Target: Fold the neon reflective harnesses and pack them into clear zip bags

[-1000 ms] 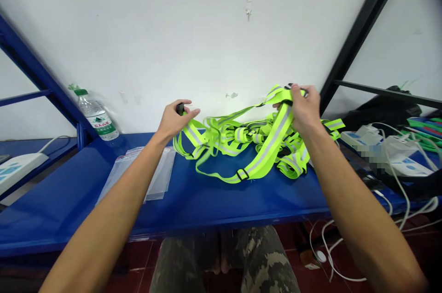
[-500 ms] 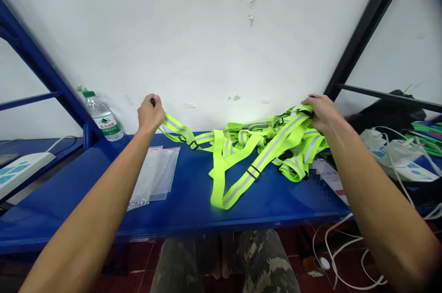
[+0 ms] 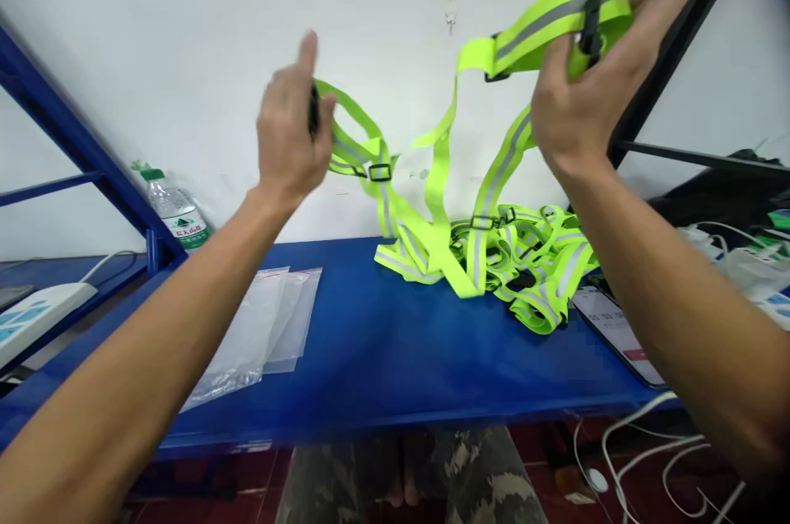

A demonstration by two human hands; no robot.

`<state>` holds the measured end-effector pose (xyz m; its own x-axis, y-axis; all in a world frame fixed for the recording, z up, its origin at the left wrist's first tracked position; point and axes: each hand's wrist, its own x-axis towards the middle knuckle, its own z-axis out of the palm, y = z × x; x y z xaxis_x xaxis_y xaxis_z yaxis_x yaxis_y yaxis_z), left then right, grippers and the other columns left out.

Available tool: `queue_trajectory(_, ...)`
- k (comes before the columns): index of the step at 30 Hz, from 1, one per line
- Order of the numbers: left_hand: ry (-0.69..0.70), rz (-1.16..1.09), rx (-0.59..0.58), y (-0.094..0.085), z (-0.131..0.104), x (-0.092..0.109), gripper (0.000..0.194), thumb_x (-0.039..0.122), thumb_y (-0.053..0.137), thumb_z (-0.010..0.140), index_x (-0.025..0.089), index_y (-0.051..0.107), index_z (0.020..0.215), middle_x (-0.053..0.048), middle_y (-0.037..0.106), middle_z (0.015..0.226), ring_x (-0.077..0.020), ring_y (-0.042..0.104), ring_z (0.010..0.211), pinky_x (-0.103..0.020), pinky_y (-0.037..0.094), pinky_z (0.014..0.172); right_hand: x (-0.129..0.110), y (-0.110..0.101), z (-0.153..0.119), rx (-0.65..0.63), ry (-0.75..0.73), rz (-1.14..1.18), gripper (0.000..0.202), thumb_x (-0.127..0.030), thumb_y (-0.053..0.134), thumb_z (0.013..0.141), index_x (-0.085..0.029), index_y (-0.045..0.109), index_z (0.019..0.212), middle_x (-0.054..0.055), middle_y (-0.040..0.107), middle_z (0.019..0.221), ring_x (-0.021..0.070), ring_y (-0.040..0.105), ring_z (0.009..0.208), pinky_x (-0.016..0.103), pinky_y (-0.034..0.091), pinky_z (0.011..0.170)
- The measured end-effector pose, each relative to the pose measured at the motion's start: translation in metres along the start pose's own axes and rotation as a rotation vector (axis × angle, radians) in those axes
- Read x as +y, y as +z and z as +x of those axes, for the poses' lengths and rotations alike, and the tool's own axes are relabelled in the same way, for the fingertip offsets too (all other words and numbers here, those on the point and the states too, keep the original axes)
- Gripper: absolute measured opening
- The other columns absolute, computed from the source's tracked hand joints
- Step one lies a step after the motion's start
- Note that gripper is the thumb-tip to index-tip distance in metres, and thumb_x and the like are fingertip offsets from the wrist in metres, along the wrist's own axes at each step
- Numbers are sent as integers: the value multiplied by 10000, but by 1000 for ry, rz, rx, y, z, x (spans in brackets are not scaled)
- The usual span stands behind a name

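Note:
A neon-yellow reflective strap harness (image 3: 552, 20) with grey stripes and black slider buckles is stretched between my two hands, above the table. My left hand (image 3: 289, 129) grips one end at a black buckle (image 3: 313, 111), pinched between thumb and fingers. Higher up, my right hand (image 3: 592, 96) is closed on the other end, where a black clip (image 3: 592, 24) shows on the looped strap; some of its fingers point up. Loose loops hang between the hands down to the tabletop. Behind and right of them lies a tangled pile of similar straps (image 3: 568, 269).
Clear plastic zip bags (image 3: 247, 335) lie left on the blue table (image 3: 370, 351). A water bottle (image 3: 178, 207) leans by the wall near a blue frame post. A power strip (image 3: 43, 314) is far left. A phone (image 3: 614, 331) and white cables (image 3: 642, 442) are right.
Both hands have risen, the right one higher and slightly outward, the left one up and a little right. The harness has lifted off the table between them, away from the pile.

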<state>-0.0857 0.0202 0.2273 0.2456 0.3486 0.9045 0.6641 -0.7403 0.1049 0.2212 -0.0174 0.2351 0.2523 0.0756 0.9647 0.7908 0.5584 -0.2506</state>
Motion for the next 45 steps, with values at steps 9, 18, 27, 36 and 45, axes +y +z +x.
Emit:
queue_trajectory(9, -88, -56, -889, 37, -163, 17, 571, 433, 408, 949, 279, 327, 1493, -107, 542, 1366, -274, 518, 1239, -450, 401, 1059, 20, -37, -135, -1093, 39, -60, 577, -226, 554, 764, -183, 434, 1327, 133, 590, 1244, 304, 588, 1064, 405, 454, 906)
queue_trajectory(18, -665, -29, -947, 58, -146, 11, 858, 739, 574, 695, 153, 477, 1314, -176, 625, 1238, -307, 621, 1104, -367, 501, 881, 12, -66, -147, -1939, 244, 2, 836, -489, 782, 607, -252, 511, 1362, 103, 658, 1184, 296, 656, 936, 323, 496, 734)
queue_trajectory(27, -864, 280, -947, 88, -145, -16, 903, 455, 735, 648, 69, 372, 1379, -271, 585, 1277, -353, 610, 1143, -374, 499, 849, 33, -9, -139, -1524, 291, -161, 456, -353, 482, 909, -163, 588, 1309, 126, 677, 1190, 278, 640, 1068, 345, 477, 898)
queue_trajectory(36, -120, 315, -403, 58, -142, 17, 462, 181, 492, 877, 206, 475, 1338, -108, 645, 1144, -256, 615, 1069, -372, 486, 931, 30, 75, -169, -1328, 469, -168, 1017, -392, 776, 661, -103, 275, 1497, 206, 496, 1413, 323, 551, 1214, 351, 465, 941)
queue_trajectory(45, 132, 346, -120, 46, -148, 31, 579, 324, 499, 942, 171, 306, 1466, -109, 680, 971, -230, 628, 848, -368, 487, 837, 38, 79, -141, -1342, 463, -87, 415, -192, 655, 733, -122, 614, 1140, 130, 716, 992, 250, 683, 876, 301, 514, 730)
